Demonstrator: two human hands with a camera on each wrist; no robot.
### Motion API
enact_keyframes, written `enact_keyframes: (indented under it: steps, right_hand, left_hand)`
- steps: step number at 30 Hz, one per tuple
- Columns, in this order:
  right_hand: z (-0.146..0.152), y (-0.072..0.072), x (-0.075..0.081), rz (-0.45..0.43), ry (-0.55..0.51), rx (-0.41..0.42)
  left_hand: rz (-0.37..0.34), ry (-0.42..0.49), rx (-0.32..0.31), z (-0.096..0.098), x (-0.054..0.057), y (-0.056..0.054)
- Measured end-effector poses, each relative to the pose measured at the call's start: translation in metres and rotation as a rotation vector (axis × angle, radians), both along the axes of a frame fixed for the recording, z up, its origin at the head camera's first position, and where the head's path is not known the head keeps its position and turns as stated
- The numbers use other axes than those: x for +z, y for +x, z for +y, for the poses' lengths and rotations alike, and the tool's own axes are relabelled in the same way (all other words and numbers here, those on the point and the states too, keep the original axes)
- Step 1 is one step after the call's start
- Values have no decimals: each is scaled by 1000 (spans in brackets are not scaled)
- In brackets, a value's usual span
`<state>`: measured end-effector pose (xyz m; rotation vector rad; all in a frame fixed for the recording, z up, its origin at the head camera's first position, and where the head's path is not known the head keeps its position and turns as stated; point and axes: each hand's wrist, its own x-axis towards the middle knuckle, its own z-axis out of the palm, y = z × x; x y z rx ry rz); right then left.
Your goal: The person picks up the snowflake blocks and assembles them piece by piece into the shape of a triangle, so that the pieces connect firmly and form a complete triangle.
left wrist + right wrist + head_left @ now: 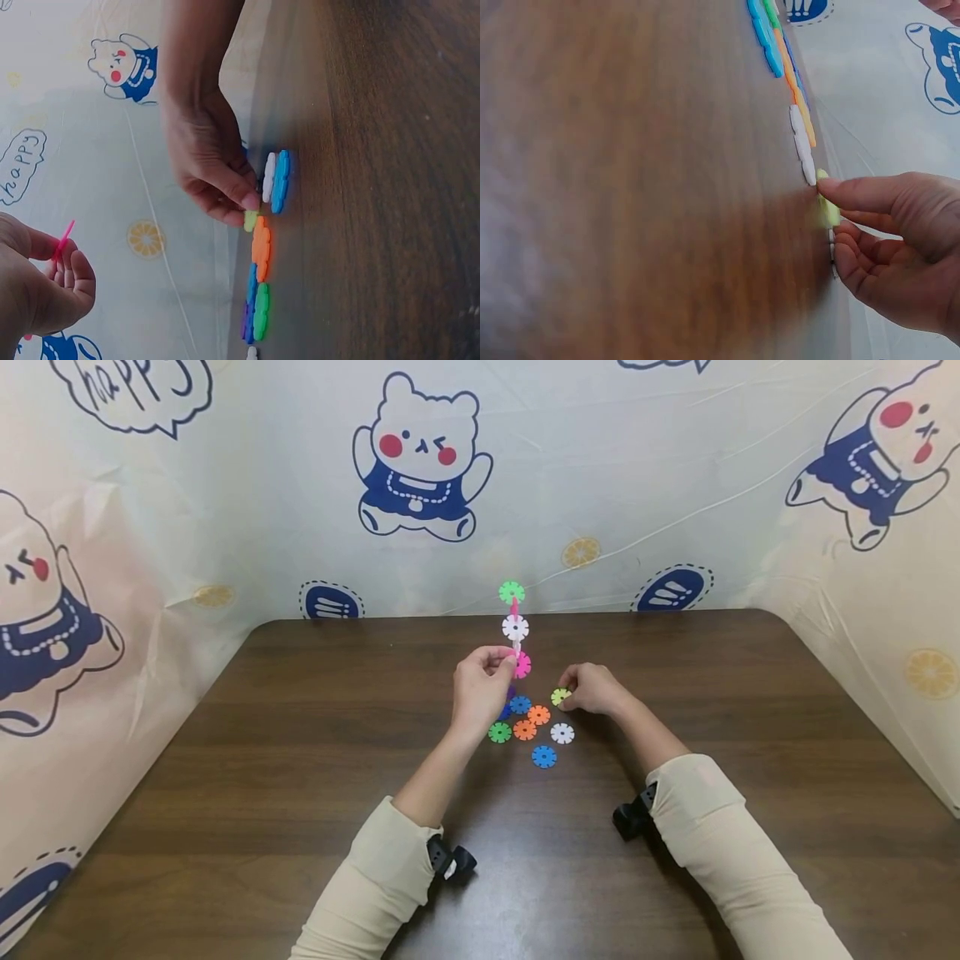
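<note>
Angling inward, the left hand (pixel 480 689) pinches a pink disc (pixel 524 665) of a raised chain (pixel 515 627); the right hand (pixel 595 689), lower, pinches a yellow disc (pixel 559 697) near the wooden tabletop (pixel 300 760), before a bear-printed backdrop (pixel 285 510).

The chain (pixel 510 632) is green, pink and white; the other discs (pixel 551 758) are blue, orange, green, white, purple and yellow-green. The worktop (pixel 225 810) is dark brown with wood grain. The whitish cloth (pixel 555 468) shows navy-and-white bears (pixel 416 500) with red cheeks and yellow-orange slices (pixel 581 552); the sleeves (pixel 750 852) are cream, the wristbands (pixel 632 818) black.
</note>
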<state>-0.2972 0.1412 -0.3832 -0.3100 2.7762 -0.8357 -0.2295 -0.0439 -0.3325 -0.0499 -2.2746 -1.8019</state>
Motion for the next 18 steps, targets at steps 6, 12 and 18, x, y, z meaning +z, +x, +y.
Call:
enact_keyframes:
  steps: [6, 12, 18]
  right_hand:
    - [-1, 3, 1, 72, -17, -14]
    - [2, 11, 6, 68, -126, -57]
    - [6, 20, 12, 62, -326, -81]
  left_hand:
    - [-16, -2, -4, 0, 0, 1]
    - [-30, -10, -16, -2, -2, 2]
    - [-28, -9, -17, -4, -3, 2]
